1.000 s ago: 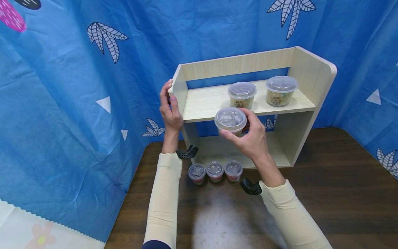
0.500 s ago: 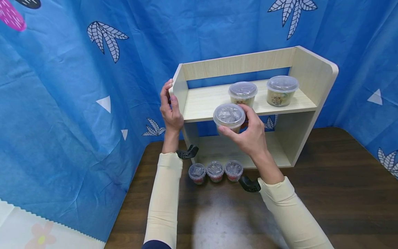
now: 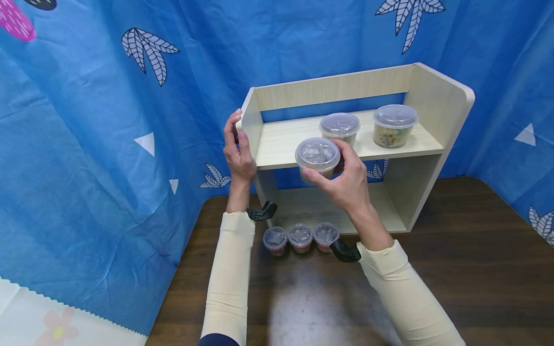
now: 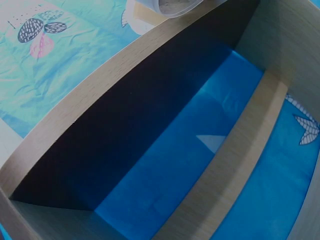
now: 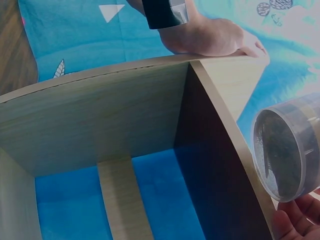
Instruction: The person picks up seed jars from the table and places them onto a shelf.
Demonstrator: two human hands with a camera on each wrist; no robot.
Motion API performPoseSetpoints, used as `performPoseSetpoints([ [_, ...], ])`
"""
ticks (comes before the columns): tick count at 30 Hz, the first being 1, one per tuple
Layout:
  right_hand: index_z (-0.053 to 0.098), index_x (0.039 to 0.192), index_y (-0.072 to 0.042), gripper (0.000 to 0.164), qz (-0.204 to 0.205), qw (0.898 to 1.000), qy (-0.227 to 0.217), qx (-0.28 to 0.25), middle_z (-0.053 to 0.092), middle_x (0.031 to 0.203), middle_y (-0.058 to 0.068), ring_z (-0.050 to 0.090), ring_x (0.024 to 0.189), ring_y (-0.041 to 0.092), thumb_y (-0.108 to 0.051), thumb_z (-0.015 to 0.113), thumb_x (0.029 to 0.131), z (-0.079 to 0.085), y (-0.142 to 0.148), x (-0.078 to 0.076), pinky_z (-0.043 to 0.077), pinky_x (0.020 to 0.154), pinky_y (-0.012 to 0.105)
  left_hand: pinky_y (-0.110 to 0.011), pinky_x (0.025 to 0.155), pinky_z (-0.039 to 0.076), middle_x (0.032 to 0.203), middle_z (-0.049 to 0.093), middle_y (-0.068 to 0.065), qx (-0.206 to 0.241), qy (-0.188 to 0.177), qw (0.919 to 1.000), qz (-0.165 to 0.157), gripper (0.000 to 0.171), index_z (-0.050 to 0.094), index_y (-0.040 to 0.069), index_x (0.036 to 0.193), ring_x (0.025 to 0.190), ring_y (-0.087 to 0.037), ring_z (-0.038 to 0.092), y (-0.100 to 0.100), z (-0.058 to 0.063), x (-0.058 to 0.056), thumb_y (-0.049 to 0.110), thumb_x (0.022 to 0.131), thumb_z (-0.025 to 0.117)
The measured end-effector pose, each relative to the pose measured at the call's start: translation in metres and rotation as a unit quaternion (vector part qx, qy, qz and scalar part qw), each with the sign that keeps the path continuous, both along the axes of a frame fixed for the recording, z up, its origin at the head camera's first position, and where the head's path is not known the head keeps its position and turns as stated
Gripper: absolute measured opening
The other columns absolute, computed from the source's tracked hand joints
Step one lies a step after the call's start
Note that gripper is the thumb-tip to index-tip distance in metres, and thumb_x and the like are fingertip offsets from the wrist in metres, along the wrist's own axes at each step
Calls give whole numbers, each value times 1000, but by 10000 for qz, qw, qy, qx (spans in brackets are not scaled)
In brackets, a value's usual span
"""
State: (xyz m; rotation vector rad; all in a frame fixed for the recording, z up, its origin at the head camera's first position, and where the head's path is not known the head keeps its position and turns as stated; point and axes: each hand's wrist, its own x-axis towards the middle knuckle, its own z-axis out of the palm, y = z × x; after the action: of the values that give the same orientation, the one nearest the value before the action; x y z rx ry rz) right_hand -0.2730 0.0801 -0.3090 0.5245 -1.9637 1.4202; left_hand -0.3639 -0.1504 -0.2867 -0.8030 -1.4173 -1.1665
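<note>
My right hand (image 3: 344, 175) grips a clear lidded plastic tub (image 3: 318, 154) between thumb and fingers, in front of the upper board's front edge. The tub's base (image 5: 280, 155) shows in the right wrist view, close by the shelf edge. On the left, my left hand (image 3: 239, 151) holds the side panel of the pale wooden shelf (image 3: 281, 144), thumb at its front edge and fingers behind it. Two more lidded tubs stand on the upper board: one (image 3: 339, 126) right behind the held tub and partly hidden by it, another (image 3: 395, 126) farther right.
Three small lidded cups, the left one (image 3: 275, 241), the middle one (image 3: 300, 238) and the right one (image 3: 325, 235), stand in a row on the dark wooden table (image 3: 467, 269) before the shelf. A blue patterned curtain (image 3: 207, 57) hangs behind and at both sides.
My right hand has raised the held tub slightly, from below the upper board's front edge to about its level, and a little left. My left hand stays on the side panel.
</note>
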Motion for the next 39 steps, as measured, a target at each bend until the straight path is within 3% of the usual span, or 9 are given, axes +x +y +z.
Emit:
performPoseSetpoints([
  [4,51,136,-5,78,-10,10000,27,-11,60,121,11,56,100,21,-38,83,73,2,-1,-1,49,75,40,-44,97,49,138,50,-24,-35,59,10000,-25,35,44,-6,132,122,-32,55,0,0,-1,11,101,39],
  [17,49,139,-6,79,31,9998,-87,152,60,123,11,55,93,21,-36,83,74,9,-6,-3,47,72,30,-43,97,49,138,49,-25,-51,43,10000,-44,35,43,-6,132,121,-35,54,-2,0,0,10,101,39],
  [23,49,140,-6,79,16,9996,-150,236,59,123,11,54,90,22,-37,82,75,10,-9,-5,47,72,32,-44,97,49,138,49,-25,-56,29,10000,-71,35,43,-6,132,121,-38,54,-2,0,0,10,101,40],
  [30,49,139,-6,78,90,9992,-205,327,58,125,10,54,94,22,-37,82,76,12,-12,-7,47,74,34,-49,96,49,137,48,-29,-45,-11,10000,-17,36,42,-10,130,119,-43,54,0,0,1,-6,95,38],
  [33,48,140,-6,79,93,9989,-247,394,57,127,11,54,99,23,-38,82,77,14,-13,-8,49,79,36,-57,94,48,135,46,-35,-61,0,10000,-1,37,41,-14,128,117,-49,52,2,3,5,-14,91,36],
  [39,46,143,-7,82,55,9972,-478,572,54,132,14,54,112,26,-41,81,77,19,-16,-8,49,95,44,-61,93,46,130,45,-40,-88,-66,9999,-4,34,39,-19,124,114,-55,50,11,17,30,-15,90,35],
])
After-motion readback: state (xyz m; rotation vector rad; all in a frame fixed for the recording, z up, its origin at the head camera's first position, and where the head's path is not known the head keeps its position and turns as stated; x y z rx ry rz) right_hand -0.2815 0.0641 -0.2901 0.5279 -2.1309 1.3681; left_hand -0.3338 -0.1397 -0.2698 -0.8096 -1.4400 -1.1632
